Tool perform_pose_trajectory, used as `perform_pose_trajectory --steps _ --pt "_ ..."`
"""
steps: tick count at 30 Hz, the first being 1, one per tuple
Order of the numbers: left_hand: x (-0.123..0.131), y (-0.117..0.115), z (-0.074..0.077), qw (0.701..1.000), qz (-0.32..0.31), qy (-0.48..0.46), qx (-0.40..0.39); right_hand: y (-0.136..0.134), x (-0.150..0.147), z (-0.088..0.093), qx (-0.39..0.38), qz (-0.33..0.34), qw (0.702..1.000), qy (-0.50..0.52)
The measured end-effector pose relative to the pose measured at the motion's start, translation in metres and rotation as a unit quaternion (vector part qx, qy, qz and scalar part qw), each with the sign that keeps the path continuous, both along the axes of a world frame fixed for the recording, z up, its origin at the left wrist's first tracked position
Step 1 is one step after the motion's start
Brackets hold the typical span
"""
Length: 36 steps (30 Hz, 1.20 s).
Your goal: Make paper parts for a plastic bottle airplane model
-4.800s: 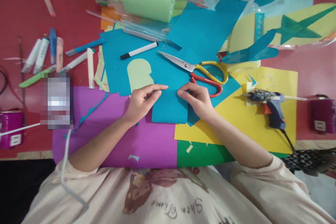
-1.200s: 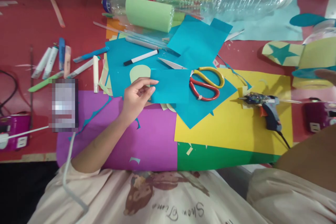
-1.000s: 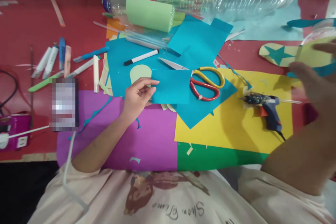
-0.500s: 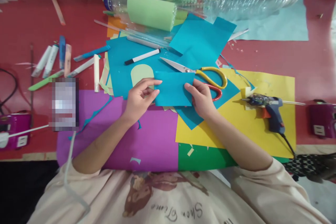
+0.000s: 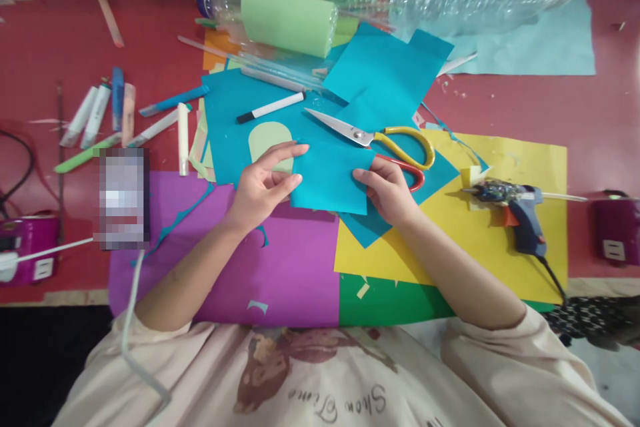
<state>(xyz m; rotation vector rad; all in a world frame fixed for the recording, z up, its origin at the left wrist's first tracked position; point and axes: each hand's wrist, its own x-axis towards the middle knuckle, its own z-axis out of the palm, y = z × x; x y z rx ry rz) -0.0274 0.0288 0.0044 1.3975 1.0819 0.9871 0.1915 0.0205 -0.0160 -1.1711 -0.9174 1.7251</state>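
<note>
- Blue rectangular paper sheet (image 5: 327, 180): I hold it between left hand (image 5: 261, 188) and right hand (image 5: 393, 192).
- Fingers: pinching its opposite side edges.
- Yellow-and-red-handled metal scissors (image 5: 359, 136): just beyond the right fingers.

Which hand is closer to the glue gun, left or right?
Right. The right hand holds the small blue paper by its right edge, left of the glue gun. The left hand is at the paper's left edge, farther from the gun.
</note>
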Motion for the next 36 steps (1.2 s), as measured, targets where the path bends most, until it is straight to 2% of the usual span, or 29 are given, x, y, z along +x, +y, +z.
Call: perform_pose_trajectory --steps 4,7,11,14,16,20,23,25,28,32,36 --pt "-0.004 0.003 0.007 0.998 -0.042 -0.009 -0.045 0.002 0.002 0.002 -0.001 0.011 1.0 -0.023" --pt "-0.005 0.004 0.009 0.993 -0.099 0.004 -0.065 0.004 0.002 0.005 0.041 0.02 0.998 -0.043" --pt "-0.003 0.004 0.011 0.978 -0.185 0.034 -0.089 0.005 0.002 0.01 0.095 0.1 0.989 -0.06" --pt "-0.001 0.002 0.012 0.969 -0.218 0.063 -0.1 0.003 0.002 0.009 0.11 0.157 0.978 -0.081" --pt "0.0 0.001 0.012 0.971 -0.2 0.086 -0.096 0.002 0.001 0.007 0.12 0.138 0.979 -0.095" --pt "0.002 0.001 0.01 0.989 -0.081 0.11 -0.057 0.001 0.0 0.005 0.12 0.053 0.987 -0.097" --pt "0.004 0.003 0.007 0.991 -0.022 0.13 -0.027 0.0 -0.001 0.007 0.115 0.082 0.985 -0.094" --pt "0.005 0.003 0.005 0.989 -0.025 0.145 -0.015 -0.002 -0.002 0.009 0.112 0.125 0.981 -0.1" --pt "0.008 -0.001 0.002 0.984 -0.082 0.157 0.002 -0.008 -0.006 0.01 0.128 0.154 0.971 -0.127" --pt "0.014 -0.009 -0.003 0.973 -0.148 0.173 0.046 -0.015 -0.013 0.008 0.196 0.148 0.954 -0.171" --pt "0.016 -0.013 -0.004 0.967 -0.149 0.195 0.063 -0.019 -0.016 0.007 0.257 0.122 0.937 -0.204"
